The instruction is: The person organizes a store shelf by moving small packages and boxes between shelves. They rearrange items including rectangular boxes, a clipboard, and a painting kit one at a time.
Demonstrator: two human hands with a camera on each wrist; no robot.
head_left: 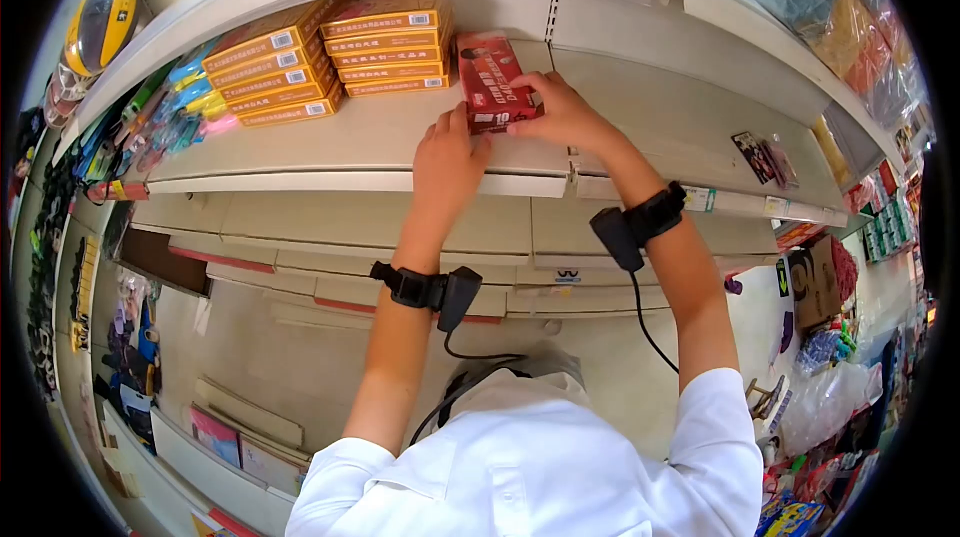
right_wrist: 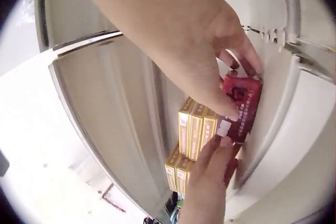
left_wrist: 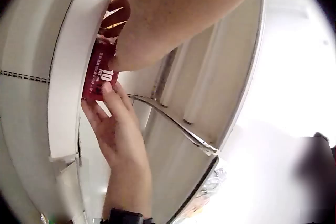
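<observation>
In the head view, a red rectangular cardboard box with white printing (head_left: pixel 488 77) sits at the front part of a cream metal shelf (head_left: pixel 380 142), just beside two stacks of orange cardboard boxes (head_left: pixel 387 49); whether it touches the nearer stack I cannot tell. The left hand (head_left: pixel 448 162) holds its near left corner with bent fingers and thumb. The right hand (head_left: pixel 568 119) grips the opposite side, its fingers arched over the right edge and its thumb by the near corner. Black strapped devices (head_left: pixel 652 217) sit on both wrists.

In the left wrist view, the left forearm hides much of its own hand, but the right hand shows plainly, thumb against the printed end and fingers behind the box. Whether the box's whole base rests on the shelf cannot be told here.

In the right wrist view, both hands close on the red box from opposite sides, each thumb on a printed face, with the orange stacks beyond. The box looks light and fairly stiff, though its thin card walls would probably dent under a hard squeeze, and the glossy print may slide a little. The opposite sides, near the corners, seem the soundest place to hold it.
</observation>
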